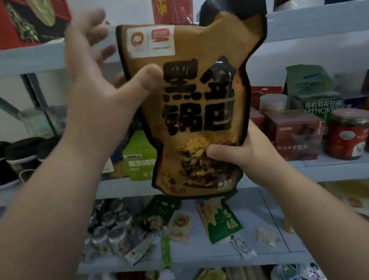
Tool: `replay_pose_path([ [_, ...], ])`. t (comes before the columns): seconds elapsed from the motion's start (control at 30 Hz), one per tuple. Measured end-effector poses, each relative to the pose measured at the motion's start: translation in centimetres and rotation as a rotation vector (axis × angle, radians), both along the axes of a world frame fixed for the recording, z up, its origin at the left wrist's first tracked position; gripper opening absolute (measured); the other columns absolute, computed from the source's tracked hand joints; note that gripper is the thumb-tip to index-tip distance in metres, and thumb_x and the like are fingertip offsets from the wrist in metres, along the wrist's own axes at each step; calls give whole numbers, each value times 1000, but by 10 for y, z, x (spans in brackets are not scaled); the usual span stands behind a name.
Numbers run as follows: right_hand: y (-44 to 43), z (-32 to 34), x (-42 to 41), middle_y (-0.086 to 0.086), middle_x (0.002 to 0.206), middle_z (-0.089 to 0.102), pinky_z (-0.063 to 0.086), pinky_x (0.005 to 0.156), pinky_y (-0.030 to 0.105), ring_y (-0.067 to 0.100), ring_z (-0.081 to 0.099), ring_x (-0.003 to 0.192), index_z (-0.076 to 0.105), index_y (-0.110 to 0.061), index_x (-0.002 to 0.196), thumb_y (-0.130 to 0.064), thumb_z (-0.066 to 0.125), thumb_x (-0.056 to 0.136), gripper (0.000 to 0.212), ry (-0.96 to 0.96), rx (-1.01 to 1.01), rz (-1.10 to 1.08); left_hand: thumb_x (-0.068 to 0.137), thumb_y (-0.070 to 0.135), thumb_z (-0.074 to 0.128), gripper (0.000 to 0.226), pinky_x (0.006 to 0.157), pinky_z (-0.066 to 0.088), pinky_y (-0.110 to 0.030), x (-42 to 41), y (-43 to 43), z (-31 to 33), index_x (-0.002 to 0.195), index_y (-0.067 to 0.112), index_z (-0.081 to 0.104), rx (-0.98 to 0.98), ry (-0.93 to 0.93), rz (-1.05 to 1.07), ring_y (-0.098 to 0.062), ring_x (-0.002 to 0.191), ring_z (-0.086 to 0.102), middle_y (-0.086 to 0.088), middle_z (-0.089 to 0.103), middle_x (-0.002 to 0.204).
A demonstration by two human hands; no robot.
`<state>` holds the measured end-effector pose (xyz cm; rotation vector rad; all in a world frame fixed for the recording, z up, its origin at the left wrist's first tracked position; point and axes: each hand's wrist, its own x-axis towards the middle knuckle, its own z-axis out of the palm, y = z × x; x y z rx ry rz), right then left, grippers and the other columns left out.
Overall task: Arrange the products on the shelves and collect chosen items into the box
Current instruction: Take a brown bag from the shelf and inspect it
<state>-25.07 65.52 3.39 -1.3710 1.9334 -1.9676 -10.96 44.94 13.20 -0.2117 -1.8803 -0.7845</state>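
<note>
Two red jars (348, 134) stand right of pouch (197, 103); green box (140, 157) behind.

The bag (197, 103) is before the shelves (329, 17), jars (348, 134) to its right.

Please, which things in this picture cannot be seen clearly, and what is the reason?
Head view:
- Fingers of the left hand: motion-blurred, tips behind the brown and black snack pouch.
- Fingers of the right hand: behind the pouch.
- Green cardboard carton: partly covered by the pouch.
- Collecting box: outside the head view.
</note>
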Motion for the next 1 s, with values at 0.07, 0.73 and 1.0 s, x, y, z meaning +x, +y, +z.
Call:
replay_pose_path([
  [0.07, -9, -16, 7, 0, 126, 72, 53, 101, 48, 22, 68, 119, 58, -23, 135, -34, 87, 67, 75, -112, -13, 49, 70, 73, 74, 99, 96, 54, -24, 14, 1, -43, 149, 38, 26, 259, -231, -65, -8, 132, 51, 7, 43, 147],
  [0.73, -26, -159, 82, 14, 131, 68, 54, 99, 46, 30, 67, 117, 51, -16, 143, -48, 75, 86, 69, -863, 167, 394, 97, 65, 41, 67, 116, 40, -49, 66, 84, -258, 155, 34, 29, 916, -498, 118, -17, 139, 48, 1, 47, 152],
  [1.0, 55, -189, 64, 0, 129, 70, 51, 105, 51, 22, 68, 117, 52, -30, 139, -81, 73, 67, 91, -678, 373, 333, 66, 39, 89, 77, 92, 58, -37, 45, 149, -274, 134, 30, 53, 1128, -719, -249, -24, 115, 69, -3, 72, 124],
])
